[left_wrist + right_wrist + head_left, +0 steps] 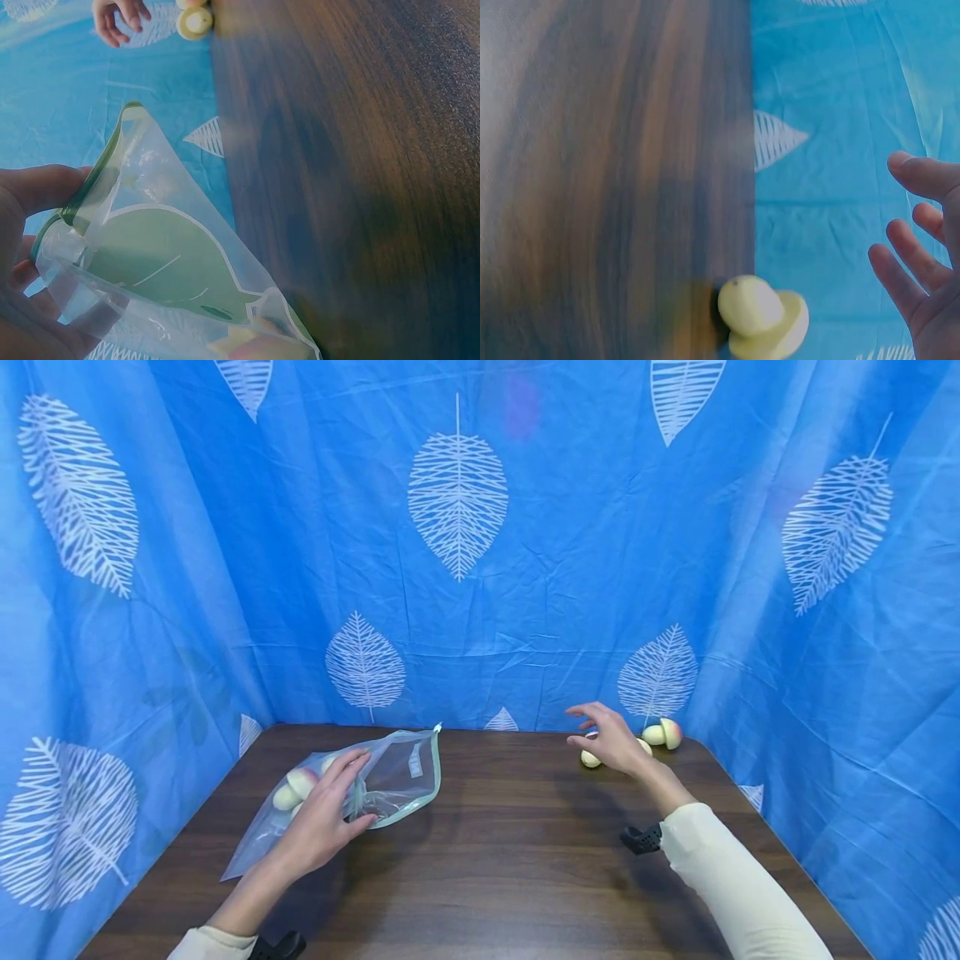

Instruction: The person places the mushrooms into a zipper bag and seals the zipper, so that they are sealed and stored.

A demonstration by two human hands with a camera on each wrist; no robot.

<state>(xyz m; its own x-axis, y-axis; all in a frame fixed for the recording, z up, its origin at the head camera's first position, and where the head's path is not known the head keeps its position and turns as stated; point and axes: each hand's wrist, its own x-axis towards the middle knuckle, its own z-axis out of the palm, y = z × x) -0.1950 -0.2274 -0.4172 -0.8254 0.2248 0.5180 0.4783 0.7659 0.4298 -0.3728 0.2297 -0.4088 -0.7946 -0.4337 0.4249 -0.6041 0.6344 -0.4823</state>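
My left hand (322,822) grips a clear zip bag (401,764) near its mouth, at the left of the table. The thumb and fingers lie about its green sealing edge (105,161) in the left wrist view. Inside the bag are toy mushrooms (302,783) with pale stems and pinkish caps, partly covered by the hand. My right hand (611,743) hovers over the table's far right part, fingers spread and holding nothing. Close below it lies a pale toy mushroom (591,760), also seen as a mushroom (751,306) in the right wrist view, apart from the fingers.
Another toy mushroom (662,734) with a pink-edged cap lies at the table's far right corner. The dark wooden table (495,860) is bordered by a blue curtain (540,568) with white leaf prints at the back and both sides.
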